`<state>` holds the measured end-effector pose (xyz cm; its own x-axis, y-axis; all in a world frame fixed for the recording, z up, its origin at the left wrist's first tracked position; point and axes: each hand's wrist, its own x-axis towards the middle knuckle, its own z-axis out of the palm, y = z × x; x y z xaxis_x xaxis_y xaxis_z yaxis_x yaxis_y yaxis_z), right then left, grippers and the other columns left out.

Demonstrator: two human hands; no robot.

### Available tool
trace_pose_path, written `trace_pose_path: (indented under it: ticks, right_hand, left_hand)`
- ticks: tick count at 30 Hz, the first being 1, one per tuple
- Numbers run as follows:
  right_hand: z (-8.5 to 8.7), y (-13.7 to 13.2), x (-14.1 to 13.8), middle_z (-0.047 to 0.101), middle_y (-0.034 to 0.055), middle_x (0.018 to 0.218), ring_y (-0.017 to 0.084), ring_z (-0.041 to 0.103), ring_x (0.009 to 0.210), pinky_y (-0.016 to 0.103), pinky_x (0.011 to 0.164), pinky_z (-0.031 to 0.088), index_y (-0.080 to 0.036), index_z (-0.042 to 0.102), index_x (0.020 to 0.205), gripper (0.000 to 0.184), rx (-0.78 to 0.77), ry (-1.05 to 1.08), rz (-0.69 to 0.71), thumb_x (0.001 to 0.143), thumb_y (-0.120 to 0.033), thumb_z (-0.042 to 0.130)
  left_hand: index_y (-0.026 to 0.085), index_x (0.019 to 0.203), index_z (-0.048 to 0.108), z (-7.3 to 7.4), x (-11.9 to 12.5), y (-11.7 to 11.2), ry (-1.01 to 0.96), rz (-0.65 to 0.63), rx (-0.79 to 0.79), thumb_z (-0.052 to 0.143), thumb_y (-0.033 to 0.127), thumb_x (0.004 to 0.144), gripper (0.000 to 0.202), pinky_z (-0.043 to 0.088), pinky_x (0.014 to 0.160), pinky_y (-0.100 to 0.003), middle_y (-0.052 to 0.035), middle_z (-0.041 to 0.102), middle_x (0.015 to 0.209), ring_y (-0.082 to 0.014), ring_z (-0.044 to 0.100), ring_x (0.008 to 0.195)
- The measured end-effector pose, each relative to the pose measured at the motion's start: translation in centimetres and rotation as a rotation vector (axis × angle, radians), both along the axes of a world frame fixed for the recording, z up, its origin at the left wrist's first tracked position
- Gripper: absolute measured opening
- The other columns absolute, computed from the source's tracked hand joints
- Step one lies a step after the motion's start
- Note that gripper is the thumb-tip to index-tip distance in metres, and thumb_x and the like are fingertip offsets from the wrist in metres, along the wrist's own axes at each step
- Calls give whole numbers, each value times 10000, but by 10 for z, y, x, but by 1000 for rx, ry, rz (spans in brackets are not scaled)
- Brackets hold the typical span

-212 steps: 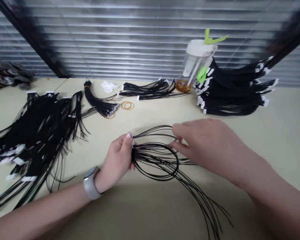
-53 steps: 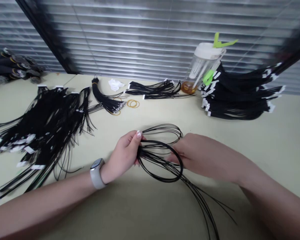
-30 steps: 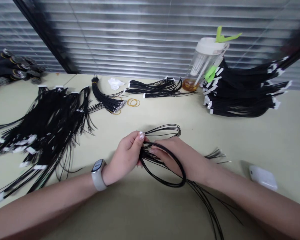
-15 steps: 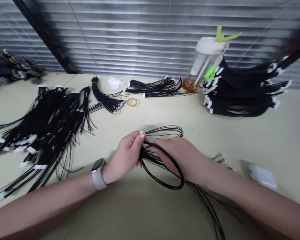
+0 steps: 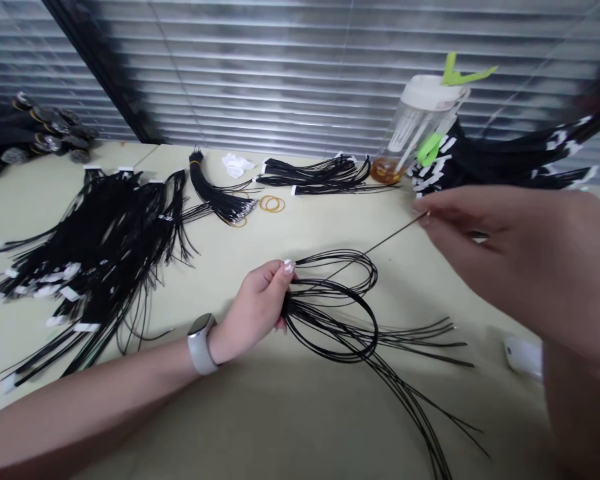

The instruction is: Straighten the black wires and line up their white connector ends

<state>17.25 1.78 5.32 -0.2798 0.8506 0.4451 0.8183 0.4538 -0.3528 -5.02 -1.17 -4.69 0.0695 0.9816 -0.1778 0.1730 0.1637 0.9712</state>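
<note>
Grey slatted blinds (image 5: 260,73), dark slanting frame bars (image 5: 96,67), pale tabletop (image 5: 330,223) below

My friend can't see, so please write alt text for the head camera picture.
A person's left hand grips a looped bundle of black wires while their right hand holds a thin wire out straight. On the table around them are more wire piles and a clear bottle, with blinds behind.

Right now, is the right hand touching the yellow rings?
No, the right hand pinches a thin dark wire, apart from the yellow rings.
</note>
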Motion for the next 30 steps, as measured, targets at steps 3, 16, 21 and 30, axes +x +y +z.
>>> trace_pose_path:
  ticks: [3, 16, 21, 30]
  right_hand:
    - [-1, 1, -9, 661, 36, 917, 169, 620, 823, 342, 739, 470, -207, 669, 893, 145, -27, 523, 74, 800, -211, 557]
    - [-44, -4, -45, 602, -36, 655, 68, 492, 586, 193, 553, 348, -176, 584, 701, 151, -369, 59, 277, 822, -183, 494]
    - [-54, -2, -53, 579, -28, 618, 74, 462, 563, 207, 560, 309, -164, 549, 643, 199, -338, -40, 313, 818, -163, 454]
    - [-57, -4, -55, 570, -24, 620, 76, 452, 563, 210, 559, 286, -167, 549, 658, 216, -344, -36, 309, 833, -173, 422]
  left_hand:
    - [161, 757, 491, 0, -1, 0, 0, -12, -4, 385, 532, 837, 394, 295, 257, -115, 83, 380, 421, -41, 409, 278]
    - [155, 796, 514, -1, -2, -1, -13, -12, 23, 333, 520, 862, 413, 317, 264, -138, 63, 439, 481, -44, 429, 283]
    - [156, 788, 519, 0, -1, -2, -9, -25, 26, 347, 526, 855, 413, 323, 264, -150, 66, 433, 491, -45, 430, 282]
    - [150, 795, 541, -1, 0, -2, -1, -46, 50, 347, 513, 860, 416, 327, 266, -143, 60, 428, 489, -45, 432, 286]
